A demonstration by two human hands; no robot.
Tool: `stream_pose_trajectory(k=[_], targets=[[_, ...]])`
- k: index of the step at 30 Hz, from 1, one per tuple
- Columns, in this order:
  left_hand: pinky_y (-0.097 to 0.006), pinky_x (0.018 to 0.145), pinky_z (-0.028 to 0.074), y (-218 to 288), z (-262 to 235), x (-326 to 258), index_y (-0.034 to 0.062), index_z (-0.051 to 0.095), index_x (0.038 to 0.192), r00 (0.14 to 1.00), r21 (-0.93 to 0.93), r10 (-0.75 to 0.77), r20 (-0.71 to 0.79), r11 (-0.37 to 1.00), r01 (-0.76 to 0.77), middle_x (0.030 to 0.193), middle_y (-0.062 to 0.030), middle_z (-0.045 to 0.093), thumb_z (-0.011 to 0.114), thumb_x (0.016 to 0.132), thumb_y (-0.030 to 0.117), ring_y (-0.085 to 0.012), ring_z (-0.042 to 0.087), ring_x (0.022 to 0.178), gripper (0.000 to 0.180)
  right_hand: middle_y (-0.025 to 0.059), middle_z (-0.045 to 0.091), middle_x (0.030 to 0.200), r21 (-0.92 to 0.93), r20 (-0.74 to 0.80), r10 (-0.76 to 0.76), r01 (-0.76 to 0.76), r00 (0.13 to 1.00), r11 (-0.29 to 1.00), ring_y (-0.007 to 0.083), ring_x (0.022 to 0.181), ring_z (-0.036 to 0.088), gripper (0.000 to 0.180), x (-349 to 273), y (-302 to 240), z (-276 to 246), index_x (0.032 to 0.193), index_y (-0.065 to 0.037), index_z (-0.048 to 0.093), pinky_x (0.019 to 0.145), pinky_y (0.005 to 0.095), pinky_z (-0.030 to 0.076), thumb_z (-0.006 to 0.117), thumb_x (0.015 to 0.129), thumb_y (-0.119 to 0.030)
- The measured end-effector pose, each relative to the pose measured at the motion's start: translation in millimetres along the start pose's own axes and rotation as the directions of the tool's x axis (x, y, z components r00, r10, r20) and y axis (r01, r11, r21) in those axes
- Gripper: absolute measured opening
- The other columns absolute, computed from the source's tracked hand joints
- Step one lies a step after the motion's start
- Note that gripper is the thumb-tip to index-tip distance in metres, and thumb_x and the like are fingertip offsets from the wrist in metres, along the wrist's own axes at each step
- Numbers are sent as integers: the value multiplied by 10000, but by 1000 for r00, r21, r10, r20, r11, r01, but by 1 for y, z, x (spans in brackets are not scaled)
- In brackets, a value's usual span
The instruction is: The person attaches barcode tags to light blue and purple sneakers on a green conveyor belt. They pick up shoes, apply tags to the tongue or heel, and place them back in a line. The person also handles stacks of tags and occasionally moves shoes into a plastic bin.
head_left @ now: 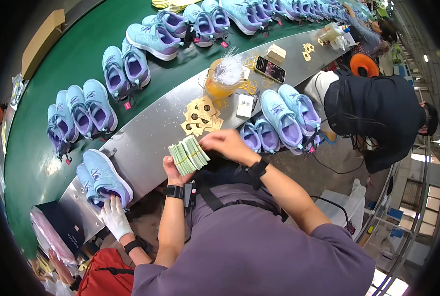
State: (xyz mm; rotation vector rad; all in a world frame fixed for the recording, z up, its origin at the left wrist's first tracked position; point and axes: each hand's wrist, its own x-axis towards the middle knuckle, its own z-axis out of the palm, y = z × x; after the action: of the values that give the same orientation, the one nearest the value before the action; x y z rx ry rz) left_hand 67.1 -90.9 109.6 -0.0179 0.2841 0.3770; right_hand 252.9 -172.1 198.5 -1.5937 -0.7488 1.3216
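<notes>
The left hand (173,172) is clamped under a banded stack of green paper tags (189,155), held just above the near edge of the steel bench (146,138). The right hand (227,143), fingers curled together, pinches at the stack's top edge. It looks like a tag is being peeled off; separating one calls for a light thumb slide. Tan card tags (201,116) lie just beyond the hands.

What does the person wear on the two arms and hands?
Both hands, the left hand and the right hand, are bare, with no gloves. Each wrist carries a black band like a watch. Purple short sleeves end near the elbows, so the forearms are uncovered.
</notes>
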Motion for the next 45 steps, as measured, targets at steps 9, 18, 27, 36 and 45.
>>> stream_pose_trajectory(k=[9, 18, 27, 36, 45], targets=[[-475, 1039, 339, 4, 9, -5, -30, 358, 1327, 992, 88, 52, -113, 995, -42, 1285, -274, 438, 627, 611, 317, -398, 446, 1187, 840, 176, 521, 1095, -309, -871, 105, -702, 479, 641, 349, 996, 561, 509, 47, 75, -101, 1062, -25, 495, 791, 477, 464, 686, 752, -381], [-461, 1043, 343, 1, 33, 14, -39, 346, 1335, 993, 341, -44, -108, 937, 79, 1331, -257, 408, 625, 585, 315, -389, 443, 1193, 874, 177, 607, 806, -185, -865, -1, -317, 503, 930, 337, 762, 604, 394, 51, 100, -105, 966, -43, 463, 707, 416, 478, 706, 722, -235], [-484, 1035, 347, -26, 27, 58, 69, 476, 1275, 985, 147, -118, -128, 980, 136, 1278, -162, 494, 626, 595, 321, -350, 475, 1172, 740, 158, 627, 932, -245, -490, -314, 217, 813, 945, 289, 870, 611, 284, -27, 13, -38, 1057, -23, 535, 742, 361, 474, 595, 843, -201], [-534, 1021, 342, -25, 51, 44, 24, 468, 1270, 989, 57, 14, -149, 998, -6, 1251, -167, 519, 597, 581, 299, -372, 502, 1136, 752, 125, 664, 870, -678, -555, -280, -230, 783, 698, 305, 826, 634, 198, 98, 2, -206, 926, -122, 655, 694, 440, 488, 511, 820, -209], [-493, 982, 402, -31, 8, 13, 5, 471, 1251, 953, 196, 81, -293, 980, -23, 1221, -172, 538, 590, 576, 253, -361, 528, 1106, 728, 115, 612, 963, -936, -327, -283, -270, 901, 224, 296, 957, 580, 199, 181, 43, -233, 913, -101, 654, 786, 415, 484, 605, 738, -182]])
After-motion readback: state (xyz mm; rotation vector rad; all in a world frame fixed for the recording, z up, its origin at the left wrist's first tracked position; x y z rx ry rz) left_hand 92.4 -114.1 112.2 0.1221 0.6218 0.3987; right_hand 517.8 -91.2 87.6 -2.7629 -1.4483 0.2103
